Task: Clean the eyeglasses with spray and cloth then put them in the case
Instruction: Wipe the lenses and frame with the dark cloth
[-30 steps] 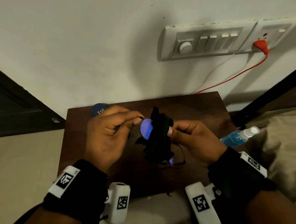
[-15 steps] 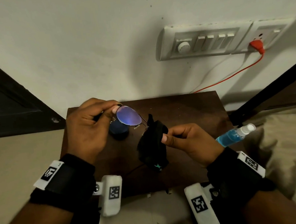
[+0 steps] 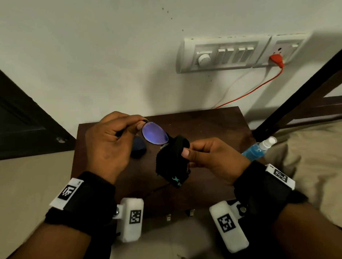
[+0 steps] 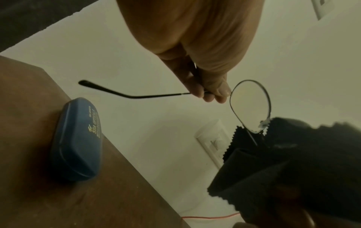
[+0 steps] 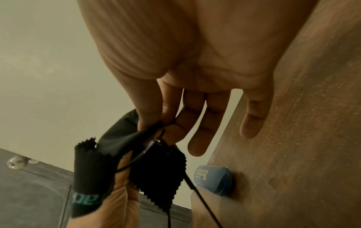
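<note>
Thin black-framed eyeglasses [image 3: 154,133] are held above the brown table [image 3: 205,127]. My left hand [image 3: 138,125] pinches the frame at the hinge beside the bare lens [image 4: 250,106], with the temple arm [image 4: 132,95] sticking out behind. A black cleaning cloth [image 3: 172,163] is wrapped over the other lens, which is hidden. My right hand [image 3: 187,151] pinches that cloth between thumb and forefinger [image 5: 154,123]; its other fingers are straight. The shut blue case [image 4: 78,138] lies on the table below my left hand. A blue spray bottle [image 3: 256,149] lies at the table's right edge.
A wall with a switch panel [image 3: 225,56] and a red plug and cord [image 3: 275,59] rises right behind the table. A beige bed or cushion [image 3: 316,161] is to the right, and a dark door [image 3: 13,117] to the left.
My left hand has drawn the glasses up and to the left, baring one lens from the cloth and uncovering the case. My right hand keeps the cloth on the other lens.
</note>
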